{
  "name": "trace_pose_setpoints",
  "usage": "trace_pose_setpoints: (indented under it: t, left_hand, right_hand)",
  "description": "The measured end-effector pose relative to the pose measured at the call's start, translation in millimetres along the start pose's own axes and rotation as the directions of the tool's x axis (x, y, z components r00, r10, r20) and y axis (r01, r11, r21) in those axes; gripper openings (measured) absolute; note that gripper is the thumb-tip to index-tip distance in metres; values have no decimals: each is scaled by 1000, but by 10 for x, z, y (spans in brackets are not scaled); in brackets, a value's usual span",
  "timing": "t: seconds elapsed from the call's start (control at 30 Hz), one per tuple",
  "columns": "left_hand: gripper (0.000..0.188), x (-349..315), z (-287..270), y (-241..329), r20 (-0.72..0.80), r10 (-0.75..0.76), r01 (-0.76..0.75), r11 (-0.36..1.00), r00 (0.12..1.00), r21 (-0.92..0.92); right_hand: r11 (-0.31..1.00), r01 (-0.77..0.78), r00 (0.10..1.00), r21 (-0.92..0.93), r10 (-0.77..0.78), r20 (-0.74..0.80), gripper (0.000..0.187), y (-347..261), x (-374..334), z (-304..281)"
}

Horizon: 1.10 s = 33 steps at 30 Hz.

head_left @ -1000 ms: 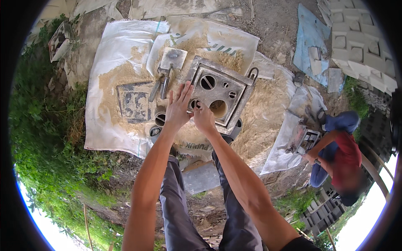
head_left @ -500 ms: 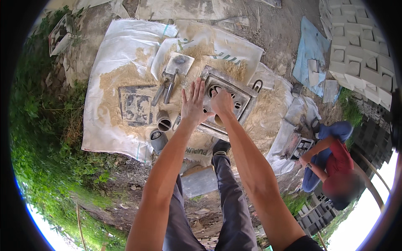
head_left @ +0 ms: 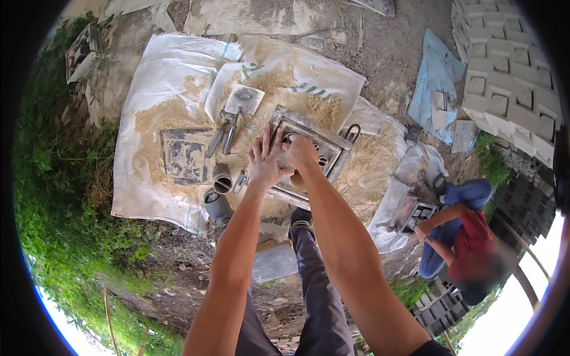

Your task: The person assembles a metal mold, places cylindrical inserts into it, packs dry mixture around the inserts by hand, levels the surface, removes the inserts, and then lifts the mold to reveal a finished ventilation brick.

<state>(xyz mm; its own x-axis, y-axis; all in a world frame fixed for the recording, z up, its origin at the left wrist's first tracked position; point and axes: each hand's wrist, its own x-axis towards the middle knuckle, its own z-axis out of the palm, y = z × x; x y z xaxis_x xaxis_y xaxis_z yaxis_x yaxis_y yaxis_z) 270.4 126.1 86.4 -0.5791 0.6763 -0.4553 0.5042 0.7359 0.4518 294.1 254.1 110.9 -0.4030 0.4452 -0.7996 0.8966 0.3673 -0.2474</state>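
A grey rectangular mould frame [head_left: 320,133] lies tilted on sandy sacking in front of me, with round and oval openings in its face. My left hand [head_left: 265,161] rests with fingers spread at the frame's left edge. Over the openings, my right hand [head_left: 301,153] is curled closed, fingertips pressed down; it hides what they grip. Part of a tan round piece [head_left: 298,180] shows below my right wrist. A metal loop handle [head_left: 352,133] sticks out at the frame's far right corner. Left of my hands stands an open grey cylinder [head_left: 222,179].
A square metal plate [head_left: 245,99] and dark bar tools [head_left: 224,136] lie beyond the cylinder. A flat patterned slab [head_left: 185,155] sits in sand farther left. At right a person [head_left: 469,228] crouches over another frame [head_left: 418,217]. Pale blocks [head_left: 504,77] are stacked behind.
The whole view has shifted slightly, so the frame appears lower and farther left. My right hand has curled further over the openings and now covers the ring-like rim seen before. My left hand stays spread.
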Motion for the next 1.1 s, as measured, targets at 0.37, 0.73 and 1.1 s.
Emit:
trace_pose_setpoints:
  t: [0.37,0.73,1.1]
  left_hand:
    - [118,19,-92,81,50,-63,65,997,997,-35]
    - [128,19,-117,119,21,-78,79,996,997,-47]
    - [128,4,-76,85,-45,-55,54,998,997,-40]
  right_hand:
    - [996,-91,996,12,91,-9,37,-94,-34,-53]
    - [994,-92,995,52,93,-24,36,-97,-91,-90]
    - [990,69,992,125,-54,-118,32,-39,-117,-16]
